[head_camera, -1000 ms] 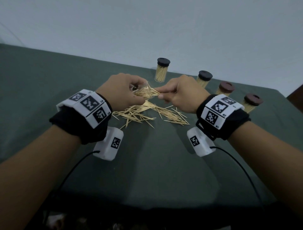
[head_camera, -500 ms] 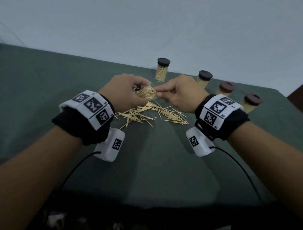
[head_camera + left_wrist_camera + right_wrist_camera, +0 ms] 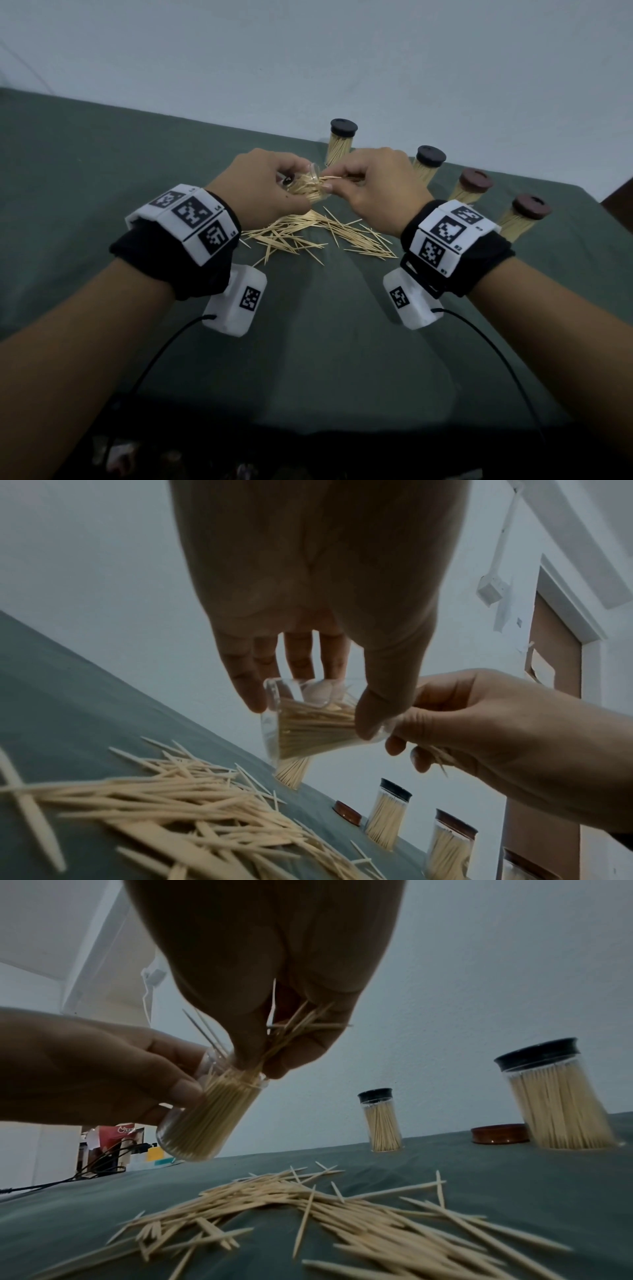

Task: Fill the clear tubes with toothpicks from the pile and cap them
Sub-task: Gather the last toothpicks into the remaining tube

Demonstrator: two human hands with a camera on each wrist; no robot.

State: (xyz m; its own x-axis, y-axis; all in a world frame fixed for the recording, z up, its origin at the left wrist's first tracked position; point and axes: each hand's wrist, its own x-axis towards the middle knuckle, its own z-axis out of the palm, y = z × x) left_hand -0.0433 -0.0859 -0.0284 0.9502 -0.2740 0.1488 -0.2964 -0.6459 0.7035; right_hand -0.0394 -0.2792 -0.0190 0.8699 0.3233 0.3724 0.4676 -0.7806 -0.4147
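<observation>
while the toothpick pile [image 3: 318,233] lies loose on the green cloth [image 3: 325,342], the left hand [image 3: 263,192] grasps the tilted clear tube [image 3: 313,186] above it, the right hand [image 3: 373,192] pinches toothpicks at its mouth, and four capped tubes [image 3: 340,144] stand farther right

We see a dim room: a pale wall [image 3: 342,51] behind a green-covered table [image 3: 325,342], a brown door [image 3: 555,656] at right.

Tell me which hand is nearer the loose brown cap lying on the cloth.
Right. The right hand hovers in front of the loose brown cap, between it and the pile. The left hand, gripping the open tube, is farther, on the right hand's far side.
</observation>
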